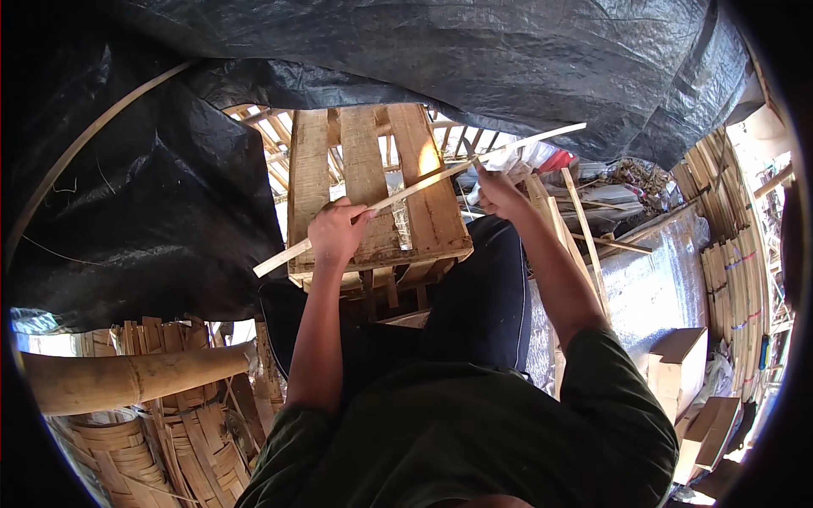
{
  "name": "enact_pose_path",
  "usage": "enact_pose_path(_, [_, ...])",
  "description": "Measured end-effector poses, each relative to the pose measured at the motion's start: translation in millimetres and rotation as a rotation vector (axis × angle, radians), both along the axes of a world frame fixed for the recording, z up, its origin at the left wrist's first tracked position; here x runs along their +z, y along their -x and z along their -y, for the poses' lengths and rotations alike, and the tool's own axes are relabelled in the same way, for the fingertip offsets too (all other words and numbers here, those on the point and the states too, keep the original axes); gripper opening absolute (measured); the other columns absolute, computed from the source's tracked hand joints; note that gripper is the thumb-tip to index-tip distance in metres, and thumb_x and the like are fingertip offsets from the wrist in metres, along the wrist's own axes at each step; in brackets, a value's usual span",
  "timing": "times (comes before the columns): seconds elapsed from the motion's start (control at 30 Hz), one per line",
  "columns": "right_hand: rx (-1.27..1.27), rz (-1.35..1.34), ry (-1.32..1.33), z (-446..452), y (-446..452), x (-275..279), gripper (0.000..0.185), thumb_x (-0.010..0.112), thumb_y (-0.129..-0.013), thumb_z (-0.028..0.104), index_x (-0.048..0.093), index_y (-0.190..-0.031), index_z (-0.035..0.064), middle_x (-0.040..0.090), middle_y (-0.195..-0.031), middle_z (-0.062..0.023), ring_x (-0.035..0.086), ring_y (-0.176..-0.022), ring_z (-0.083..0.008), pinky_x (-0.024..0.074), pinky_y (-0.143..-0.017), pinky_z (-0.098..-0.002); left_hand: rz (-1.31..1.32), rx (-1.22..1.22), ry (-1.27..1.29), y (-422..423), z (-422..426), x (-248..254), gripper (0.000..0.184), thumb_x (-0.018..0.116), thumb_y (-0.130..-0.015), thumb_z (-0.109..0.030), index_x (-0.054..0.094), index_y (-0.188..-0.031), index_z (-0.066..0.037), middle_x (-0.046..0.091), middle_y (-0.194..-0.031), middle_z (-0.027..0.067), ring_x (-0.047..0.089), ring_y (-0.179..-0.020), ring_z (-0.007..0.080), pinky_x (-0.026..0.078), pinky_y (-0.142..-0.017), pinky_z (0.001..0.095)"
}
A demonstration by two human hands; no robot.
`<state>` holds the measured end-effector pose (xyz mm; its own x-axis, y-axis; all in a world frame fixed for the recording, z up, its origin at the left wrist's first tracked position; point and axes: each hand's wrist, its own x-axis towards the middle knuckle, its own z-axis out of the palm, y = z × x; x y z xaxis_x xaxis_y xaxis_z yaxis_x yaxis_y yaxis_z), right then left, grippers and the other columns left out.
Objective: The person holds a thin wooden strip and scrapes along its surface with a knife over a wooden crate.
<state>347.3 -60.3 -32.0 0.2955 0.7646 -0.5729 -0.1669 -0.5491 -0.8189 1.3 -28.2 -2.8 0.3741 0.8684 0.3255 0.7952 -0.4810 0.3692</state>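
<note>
A long, pale bamboo strip slants across the slatted wooden stand between my knees. My left hand is closed round the strip toward its lower left end. Further up the strip, my right hand makes a fist just below it, with the thumb raised near the strip. A narrow dark piece that looks like a knife blade shows against the strip above this fist; its handle is hidden in the fingers. The strip's thin far end reaches past my right hand to the upper right.
Black plastic sheeting hangs at the left and overhead. A thick bamboo pole and woven baskets are at lower left. Wooden sticks lean at the right, near silvery sheeting, a cardboard box and bundled slats.
</note>
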Motion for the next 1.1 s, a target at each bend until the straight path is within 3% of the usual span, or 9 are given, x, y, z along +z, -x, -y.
enact_pose_path(0.13, [-0.248,0.488,-0.073,-41.3,-61.7,-66.5,0.052,0.047,-0.104,0.048,0.051,-0.077,0.0036,0.044,-0.060,-0.0034,0.039,-0.043,-0.0152,0.0339,-0.038,-0.0354,-0.003,0.013,0.028,-1.3,0.8,3.8,0.026,0.073,-0.084,-0.046,0.079,-0.087,-0.021,0.060,-0.075,0.0022,0.065,-0.073,0.0266,0.051,-0.065,0.0404])
enact_pose_path(0.2, [0.075,-0.098,0.015,-7.6,-17.5,-14.9,0.041,0.051,-0.102,0.035,0.049,-0.075,0.0049,0.043,-0.060,-0.0017,0.039,-0.042,-0.0140,0.0313,-0.037,-0.0336,0.003,0.009,0.025,0.6,1.6,1.8,0.027,0.073,-0.084,-0.046,0.079,-0.088,-0.020,0.061,-0.074,0.0023,0.066,-0.072,0.0271,0.051,-0.064,0.0407])
enact_pose_path(0.37, [0.129,1.077,0.042,-47.5,-95.0,-80.6,0.038,0.050,-0.099,0.034,0.058,-0.076,0.0055,0.050,-0.062,-0.0026,0.047,-0.046,-0.0155,0.0369,-0.038,-0.0329,-0.005,0.015,0.024,-0.1,1.1,2.8,0.028,0.073,-0.084,-0.046,0.080,-0.089,-0.019,0.063,-0.075,0.0022,0.066,-0.071,0.0279,0.051,-0.064,0.0410])
enact_pose_path(0.47, [0.159,-0.189,0.015,-3.6,-22.1,0.8,0.035,0.045,-0.104,0.031,0.052,-0.081,0.0057,0.047,-0.062,-0.0015,0.043,-0.045,-0.0127,0.0325,-0.037,-0.0309,0.014,0.007,0.023,-0.9,-0.1,4.0,0.028,0.074,-0.084,-0.046,0.079,-0.089,-0.019,0.063,-0.074,0.0022,0.066,-0.071,0.0279,0.051,-0.063,0.0408])
enact_pose_path(0.57, [-0.446,0.419,-0.084,-16.4,-24.4,-12.2,0.033,0.048,-0.104,0.029,0.044,-0.077,0.0113,0.034,-0.060,0.0051,0.028,-0.044,-0.0070,0.0182,-0.039,-0.0262,-0.001,0.024,0.043,-1.1,0.7,3.6,0.027,0.074,-0.084,-0.045,0.079,-0.088,-0.020,0.063,-0.075,0.0022,0.066,-0.071,0.0279,0.051,-0.063,0.0408])
enact_pose_path(0.67, [0.037,0.001,-0.069,3.1,-5.8,-4.1,0.032,0.048,-0.104,0.028,0.045,-0.077,0.0113,0.034,-0.059,0.0052,0.029,-0.043,-0.0080,0.0193,-0.038,-0.0272,0.012,0.003,0.044,-0.2,0.6,3.6,0.025,0.072,-0.085,-0.046,0.079,-0.088,-0.022,0.060,-0.076,0.0032,0.066,-0.076,0.0261,0.052,-0.066,0.0406])
enact_pose_path(0.8, [-0.132,0.720,0.164,-10.7,-25.3,1.6,0.029,0.050,-0.103,0.029,0.045,-0.080,0.0129,0.034,-0.061,0.0047,0.028,-0.045,-0.0089,0.0213,-0.040,-0.0272,-0.005,0.020,0.076,-1.2,1.8,6.5,0.024,0.072,-0.086,-0.045,0.079,-0.088,-0.022,0.061,-0.078,0.0030,0.066,-0.077,0.0263,0.052,-0.066,0.0403])
enact_pose_path(0.87, [0.040,-0.072,-0.079,5.9,-2.6,-13.7,0.025,0.046,-0.104,0.026,0.047,-0.084,0.0113,0.037,-0.061,0.0044,0.031,-0.044,-0.0089,0.0237,-0.038,-0.0277,-0.006,0.013,0.073,-1.1,2.0,6.6,0.024,0.072,-0.086,-0.045,0.079,-0.089,-0.022,0.061,-0.078,0.0029,0.066,-0.077,0.0263,0.052,-0.067,0.0403])
enact_pose_path(1.1, [0.060,0.203,-0.110,10.0,16.9,-8.9,0.036,0.039,-0.108,0.032,0.052,-0.084,0.0081,0.040,-0.057,0.0020,0.041,-0.043,-0.0118,0.0340,-0.038,-0.0326,0.046,-0.010,0.005,1.5,3.7,2.7,0.027,0.074,-0.084,-0.045,0.079,-0.088,-0.019,0.062,-0.074,0.0031,0.065,-0.070,0.0285,0.050,-0.063,0.0414])
